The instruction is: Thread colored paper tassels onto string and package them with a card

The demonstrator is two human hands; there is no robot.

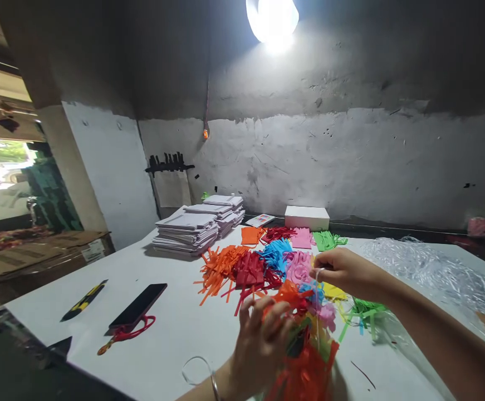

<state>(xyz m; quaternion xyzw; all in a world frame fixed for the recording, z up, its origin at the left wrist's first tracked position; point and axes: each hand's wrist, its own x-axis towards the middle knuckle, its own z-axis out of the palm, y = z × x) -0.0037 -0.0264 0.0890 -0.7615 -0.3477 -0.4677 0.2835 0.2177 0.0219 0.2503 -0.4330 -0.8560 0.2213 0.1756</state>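
Observation:
My right hand (340,270) pinches a white string (318,312) that runs down from its fingertips, pulled nearly straight. My left hand (263,340), a bangle on its wrist, has its fingers curled around orange paper fringe (290,298). Below and between my hands hangs a bunch of colourful fringed paper tassels (307,370), mostly orange-red, with yellow, green, pink and blue strips. Just beyond lie piles of cut fringe: orange (221,270), dark red (249,269), blue (276,253) and pink (298,266). Green fringe (367,309) lies beneath my right forearm.
Stacks of white paper or card (187,231) stand at the back left, near a white box (307,217). A black phone (140,306), red-handled scissors (131,331) and a yellow-black cutter (84,301) lie left. White strings (434,273) spread across the right.

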